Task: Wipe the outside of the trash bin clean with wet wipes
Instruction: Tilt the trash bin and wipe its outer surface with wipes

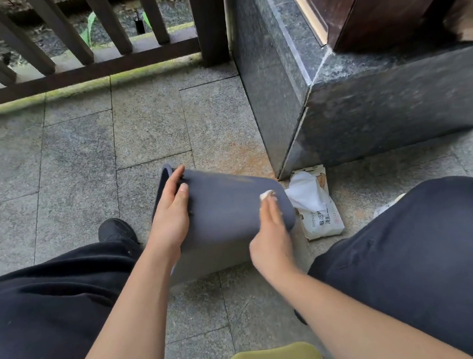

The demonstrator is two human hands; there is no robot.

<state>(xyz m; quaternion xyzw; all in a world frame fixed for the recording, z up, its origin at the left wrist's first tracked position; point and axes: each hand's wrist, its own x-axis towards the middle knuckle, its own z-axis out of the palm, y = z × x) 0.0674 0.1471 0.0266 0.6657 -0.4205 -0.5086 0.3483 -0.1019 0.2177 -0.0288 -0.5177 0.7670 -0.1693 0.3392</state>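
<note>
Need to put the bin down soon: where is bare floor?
Open grey stone paving lies between the dark wooden railing and the dark grey plastic trash bin. Crowded right: the white wet-wipe pack sits against the dark granite plinth.

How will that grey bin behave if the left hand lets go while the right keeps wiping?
The trash bin lies on its side with rounded walls, so it could rock or roll. It looks like thin plastic, likely light, so pushes from the right hand with the wipe may slide it over the paving. The left hand at the rim probably steadies it.
</note>
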